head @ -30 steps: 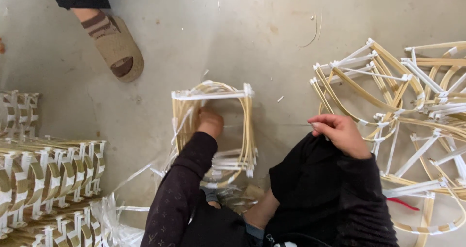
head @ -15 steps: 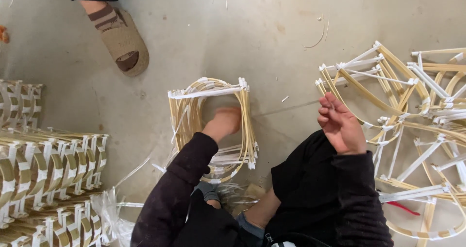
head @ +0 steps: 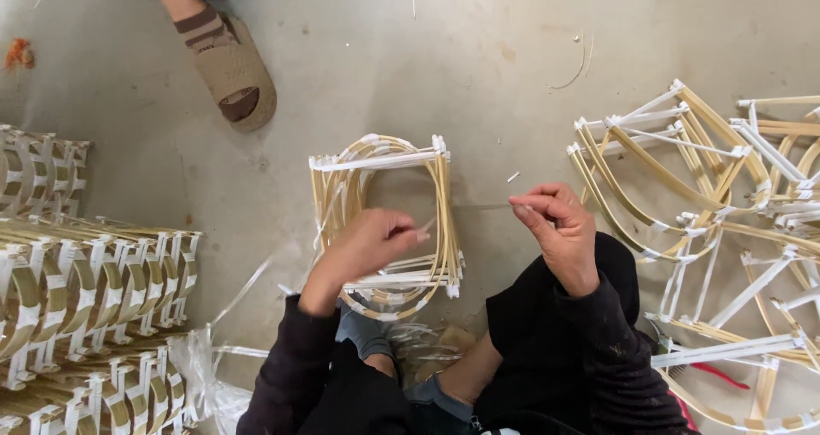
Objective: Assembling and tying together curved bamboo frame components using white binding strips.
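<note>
Between the two hands: one thin strip (head: 483, 205) stretched level, its ends at the fingertips of each hand.
Left hand (head: 369, 245): fingers curled narrow, pinching the strip's near end; it lies on top of the frame.
Right hand (head: 555, 230): thumb and forefinger pinched tight on the strip's far end (the other fingers folded in), held off to the frame's right, not touching it.
Frame (head: 384, 217): one, a squarish bundle of bent bamboo slats bound with white bands, on the concrete floor (head: 410, 67) under the left fingers.
Right of the right hand: loose pile of similar frames (head: 726, 213), too tangled to count.
Left of the left hand: stacked rows of finished frames (head: 85, 307), well apart, too many to count.
Beyond the fingers: one sandalled foot (head: 226, 67) of another person, well apart.
In the way: nothing lies across the strip; the left hand covers part of the frame.
</note>
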